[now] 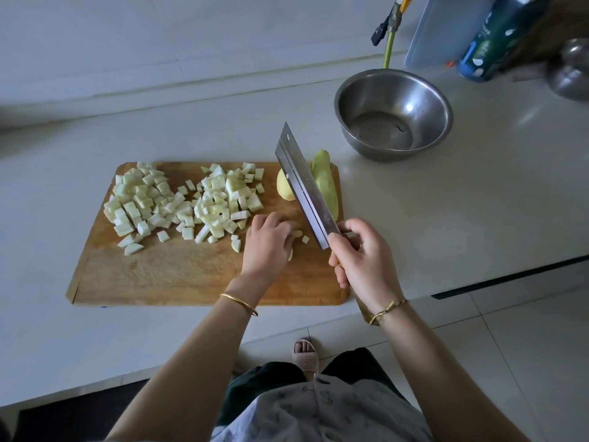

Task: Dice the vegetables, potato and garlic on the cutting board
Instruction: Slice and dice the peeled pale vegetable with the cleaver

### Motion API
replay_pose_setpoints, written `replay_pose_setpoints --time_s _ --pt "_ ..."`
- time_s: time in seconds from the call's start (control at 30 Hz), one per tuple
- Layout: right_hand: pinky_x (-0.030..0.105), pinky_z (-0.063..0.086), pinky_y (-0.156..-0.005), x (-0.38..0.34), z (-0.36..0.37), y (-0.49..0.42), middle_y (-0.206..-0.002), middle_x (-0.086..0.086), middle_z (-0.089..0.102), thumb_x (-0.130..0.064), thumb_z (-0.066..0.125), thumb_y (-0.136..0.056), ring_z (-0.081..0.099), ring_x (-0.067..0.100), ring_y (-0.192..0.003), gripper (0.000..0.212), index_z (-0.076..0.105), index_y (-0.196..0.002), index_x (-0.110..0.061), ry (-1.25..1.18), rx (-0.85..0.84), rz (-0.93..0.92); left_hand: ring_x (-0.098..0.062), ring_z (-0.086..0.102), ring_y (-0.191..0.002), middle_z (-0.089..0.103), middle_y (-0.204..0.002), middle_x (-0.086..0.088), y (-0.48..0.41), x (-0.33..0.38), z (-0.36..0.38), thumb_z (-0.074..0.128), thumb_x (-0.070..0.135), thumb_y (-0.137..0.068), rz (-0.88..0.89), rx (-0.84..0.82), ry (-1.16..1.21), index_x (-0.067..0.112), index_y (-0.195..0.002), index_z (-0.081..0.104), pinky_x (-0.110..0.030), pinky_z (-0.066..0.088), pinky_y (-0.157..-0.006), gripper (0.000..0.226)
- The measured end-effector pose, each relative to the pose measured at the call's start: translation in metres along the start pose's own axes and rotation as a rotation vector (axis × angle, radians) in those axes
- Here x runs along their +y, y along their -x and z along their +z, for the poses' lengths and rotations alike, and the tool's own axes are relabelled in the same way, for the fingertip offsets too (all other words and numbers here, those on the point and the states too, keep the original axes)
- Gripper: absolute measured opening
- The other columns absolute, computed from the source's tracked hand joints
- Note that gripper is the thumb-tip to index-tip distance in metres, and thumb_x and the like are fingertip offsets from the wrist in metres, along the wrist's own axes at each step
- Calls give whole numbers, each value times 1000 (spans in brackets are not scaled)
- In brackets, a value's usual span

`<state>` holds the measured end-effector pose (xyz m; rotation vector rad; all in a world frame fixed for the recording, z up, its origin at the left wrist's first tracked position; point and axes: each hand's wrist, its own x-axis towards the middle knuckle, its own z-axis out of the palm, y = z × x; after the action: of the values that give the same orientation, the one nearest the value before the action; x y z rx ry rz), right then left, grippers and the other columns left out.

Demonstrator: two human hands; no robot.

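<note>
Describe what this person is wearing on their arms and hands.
No sleeves or gloves show on either forearm. A thin plain gold bangle circles the left wrist; a thin gold bracelet with a small knot circles the right wrist.

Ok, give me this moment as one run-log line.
left hand: holds pale piece on cutting board | right hand: grips cleaver | diced vegetable: piled on board | potato: partly behind cleaver
</note>
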<state>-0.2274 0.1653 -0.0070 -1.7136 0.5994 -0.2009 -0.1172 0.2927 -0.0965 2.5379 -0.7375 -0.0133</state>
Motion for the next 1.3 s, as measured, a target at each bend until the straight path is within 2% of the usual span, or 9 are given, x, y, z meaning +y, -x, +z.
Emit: replay_pose_setpoints --time_s 0.23,0.33,0.5,0.67,0.8,0.93,1.07,1.2,1.3 --pt "26 37 -37 -2 4 2 -58 7 57 -14 59 -89 43 20 -39 12 56 -82 -24 -27 1 20 -31 44 -108 59 -113 -1 24 17 4 57 33 -92 -142 56 -22 19 -111 69 -45 37 -89 26" --pt "28 37 -39 -1 5 3 -56 5 57 -14 59 -89 43 21 -39 10 56 -84 -22 -18 -4 7 -34 48 -100 60 -107 -4 31 15 9 66 30 -86 -106 102 -67 18 -106 69 -47 41 -83 23" --pt "27 37 -38 -3 10 5 -55 5 56 -13 58 -89 44 21 -39 4 58 -87 -16 -4 -25 -27 -34 48 -95 62 -103 -1 35 8 12 66 20 -87 -55 131 27 17 -99 71 -46 43 -80 13" --pt "27 38 -38 -11 24 6 -55 5 57 -14 59 -89 45 20 -38 3 57 -87 -16 15 -78 -79 -34 49 -96 64 -103 -3 50 -12 7 44 29 -91 67 160 42 14 -95 70 -47 49 -81 30" --pt "28 36 -36 -18 48 6 -54 6 56 -11 58 -89 43 20 -36 13 55 -79 -19 -3 -154 -130 -28 43 -100 63 -110 -3 68 -40 -4 59 18 -90 138 187 1 15 -98 69 -46 49 -83 13" --pt "25 35 -35 -28 79 10 -52 1 55 -11 59 -90 43 18 -36 19 54 -77 -24 7 -223 -144 -28 43 -99 63 -109 -7 80 -68 -23 74 7 -79 192 204 -72 12 -100 69 -43 51 -81 21" --pt "24 35 -35 -36 109 13 -54 4 57 -13 58 -90 45 21 -36 14 56 -80 -23 30 -237 -173 -29 45 -95 63 -113 -7 90 -99 -43 74 5 -80 250 203 -91 13 -100 69 -40 50 -80 22" --pt "22 31 -33 -45 144 19 -58 11 53 -10 56 -92 41 22 -40 4 56 -89 -8 -7 -268 -108 -30 47 -94 63 -111 -5 98 -139 -64 72 5 -83 263 192 -89 13 -101 69 -40 49 -81 20" --pt "25 33 -36 -48 174 22 -54 2 53 -17 59 -88 41 21 -37 7 55 -84 -20 -21 -252 -81 -32 48 -95 63 -109 -6 102 -171 -82 73 3 -82 242 208 -80 13 -99 69 -42 49 -80 21"
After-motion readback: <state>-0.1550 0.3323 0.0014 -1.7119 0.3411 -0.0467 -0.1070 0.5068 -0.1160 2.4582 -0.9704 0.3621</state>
